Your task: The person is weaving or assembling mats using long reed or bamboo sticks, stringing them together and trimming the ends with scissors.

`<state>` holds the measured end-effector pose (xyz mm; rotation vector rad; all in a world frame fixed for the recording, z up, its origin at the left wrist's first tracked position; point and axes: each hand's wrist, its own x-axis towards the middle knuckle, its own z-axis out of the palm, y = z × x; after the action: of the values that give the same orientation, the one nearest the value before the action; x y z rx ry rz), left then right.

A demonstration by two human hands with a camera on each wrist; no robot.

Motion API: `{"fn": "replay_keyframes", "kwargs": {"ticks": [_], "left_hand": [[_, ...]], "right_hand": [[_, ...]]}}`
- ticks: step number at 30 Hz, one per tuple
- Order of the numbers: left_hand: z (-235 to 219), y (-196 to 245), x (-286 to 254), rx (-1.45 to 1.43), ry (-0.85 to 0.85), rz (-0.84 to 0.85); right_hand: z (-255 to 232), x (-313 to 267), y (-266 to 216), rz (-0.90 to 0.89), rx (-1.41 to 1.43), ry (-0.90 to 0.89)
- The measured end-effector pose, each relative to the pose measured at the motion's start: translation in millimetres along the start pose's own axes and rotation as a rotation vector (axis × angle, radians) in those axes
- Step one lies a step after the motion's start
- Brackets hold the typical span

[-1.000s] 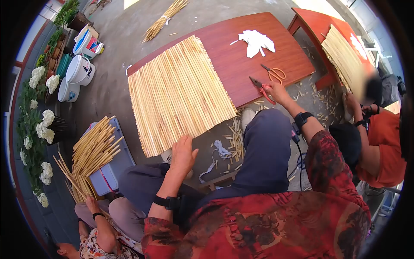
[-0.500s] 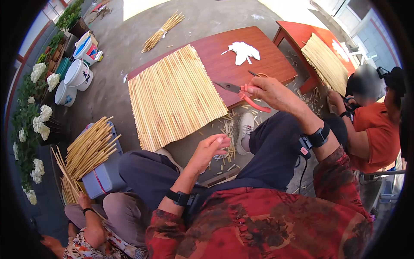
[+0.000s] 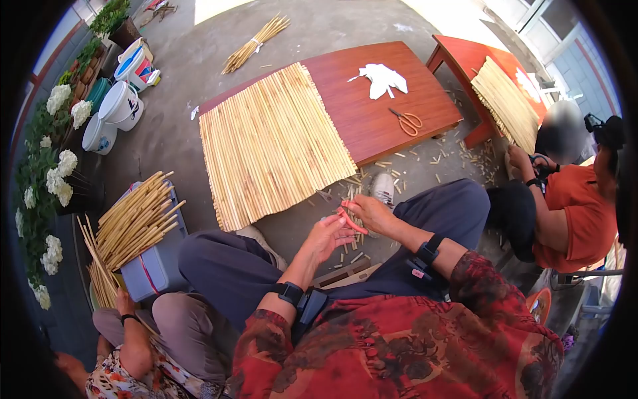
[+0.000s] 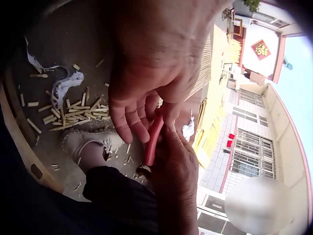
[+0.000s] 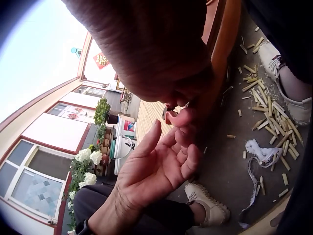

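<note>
Pliers with red handles (image 3: 354,222) are held in front of the knees by my right hand (image 3: 373,216). Their metal nose points toward the cane mat. My left hand (image 3: 325,238) is close beside the pliers, palm turned up. In the right wrist view the left hand's (image 5: 154,171) thumb stands apart from its loosely bent fingers, with fingertips right at the red handle (image 5: 171,117). The left wrist view shows the red handle (image 4: 154,139) running from the right hand (image 4: 176,169) up beside the left fingers. A mat of cane sticks (image 3: 272,146) lies on the red-brown table (image 3: 372,60).
Scissors (image 3: 405,122) and a white cloth (image 3: 382,80) lie on the table. Cut cane pieces (image 4: 78,112) litter the floor by a shoe (image 3: 383,188). At left, cane sticks (image 3: 136,219) rest on a grey bin (image 3: 149,272) beside a seated person. Another person (image 3: 575,213) sits at right.
My right hand has brought the pliers off the table and back toward my lap. The left hand has left the mat's near edge and met the right hand at the pliers.
</note>
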<state>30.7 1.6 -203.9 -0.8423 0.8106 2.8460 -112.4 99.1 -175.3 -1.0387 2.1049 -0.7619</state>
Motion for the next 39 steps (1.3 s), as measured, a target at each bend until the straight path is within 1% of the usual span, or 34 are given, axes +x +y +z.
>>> {"fn": "replay_keyframes", "kwargs": {"ticks": [2, 4, 7, 9, 11, 15, 17, 21, 24, 26, 27, 29, 30, 32, 33, 34, 35, 36, 37, 38, 39], "left_hand": [[-7, -1, 8, -0.010, 0.012, -0.013], [-13, -4, 15, 0.031, 0.079, -0.021], [-17, -6, 22, 0.058, 0.110, -0.005], [-22, -10, 25, 0.049, 0.109, -0.003], [-26, -13, 26, 0.037, 0.109, 0.004], [-22, -7, 24, 0.073, 0.109, 0.010], [-21, -7, 27, 0.095, 0.107, 0.003], [-25, -6, 31, 0.067, 0.103, 0.032], [-27, -5, 34, 0.056, 0.106, 0.051], [-29, -5, 38, 0.055, 0.096, 0.060], [-31, -5, 40, 0.021, 0.078, 0.063], [-35, -7, 42, -0.015, 0.061, 0.064], [-36, -7, 42, 0.004, 0.058, 0.062], [-35, -9, 45, 0.019, 0.056, 0.058], [-34, -8, 45, 0.072, 0.106, 0.068], [-34, -8, 44, 0.126, 0.158, 0.077], [-36, -9, 43, 0.124, 0.162, 0.076], [-37, -8, 43, 0.098, 0.135, 0.076], [-37, -7, 43, 0.071, 0.106, 0.078], [-36, -7, 43, 0.067, 0.104, 0.081], [-32, -5, 42, -0.026, 0.118, 0.081]], "right_hand": [[6, 7, 7, -0.007, 0.005, 0.013], [12, 10, 11, 0.003, -0.020, 0.014], [12, 13, 10, 0.012, -0.053, 0.016], [10, 12, 8, 0.017, -0.057, 0.007], [8, 13, 2, 0.037, -0.141, -0.032], [7, 14, 7, 0.064, -0.098, -0.032], [9, 17, 16, 0.003, -0.073, -0.024], [10, 21, 10, -0.015, -0.088, -0.024], [10, 23, 4, 0.027, -0.150, -0.045], [12, 25, 7, -0.071, -0.218, -0.032], [11, 25, 6, -0.069, -0.221, -0.033], [10, 23, 2, -0.152, -0.419, -0.072], [11, 22, -1, -0.150, -0.420, -0.075], [15, 22, -6, -0.097, -0.544, -0.048], [16, 23, -5, -0.097, -0.543, -0.050], [19, 26, -3, -0.112, -0.608, -0.010], [21, 29, -1, -0.129, -0.673, 0.029], [24, 30, 2, -0.132, -0.673, 0.026], [26, 32, 6, -0.157, -0.673, 0.061], [26, 34, 10, -0.180, -0.674, 0.096], [25, 34, 10, -0.181, -0.680, 0.095]]}}
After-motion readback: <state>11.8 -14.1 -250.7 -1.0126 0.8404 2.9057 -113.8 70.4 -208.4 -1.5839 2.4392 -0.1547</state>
